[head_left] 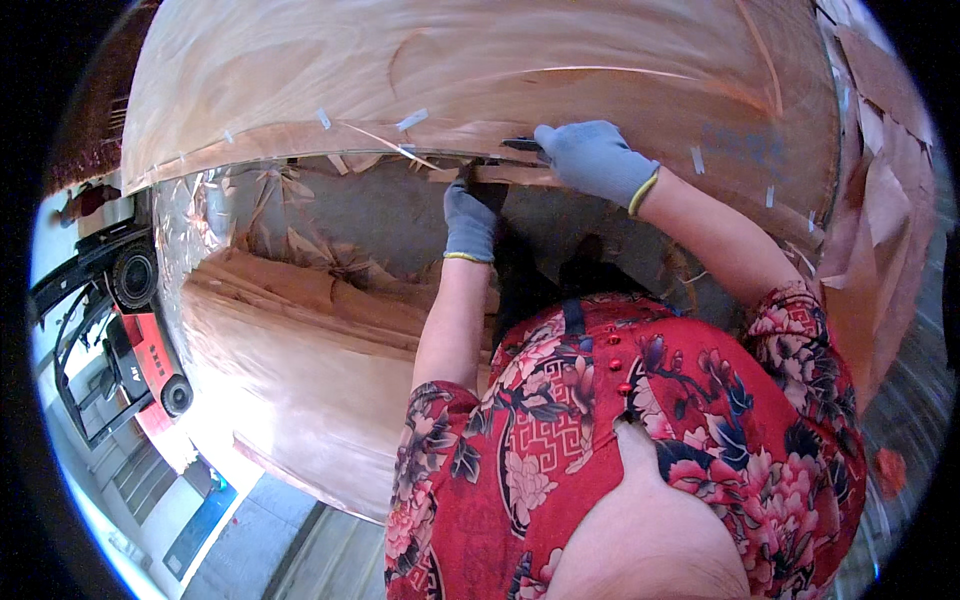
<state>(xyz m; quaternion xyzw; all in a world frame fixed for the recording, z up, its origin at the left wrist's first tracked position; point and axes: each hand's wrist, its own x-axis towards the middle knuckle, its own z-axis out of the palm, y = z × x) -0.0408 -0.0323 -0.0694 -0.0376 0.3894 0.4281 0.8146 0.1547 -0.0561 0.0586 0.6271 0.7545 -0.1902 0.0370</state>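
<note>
In the head view, grips a slim dark tool (520, 144) in the right hand (597, 160), with gloved fingers curled around it, over the near edge of a broad wood sheet (450, 95). Reaches with the left hand (469, 225), also gloved, to a narrow wood strip (525, 176) along that edge, with fingers bent; cannot tell whether clasped on it.

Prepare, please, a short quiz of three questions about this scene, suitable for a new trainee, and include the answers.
1. True or false: the left hand and the right hand are both gloved.
2. Which hand holds the dark object? A: left; B: right; C: neither.
3. Fill in: the forklift at the picture's left has a ____ body.

Key: 1. True. 2. B. 3. Red.
</note>
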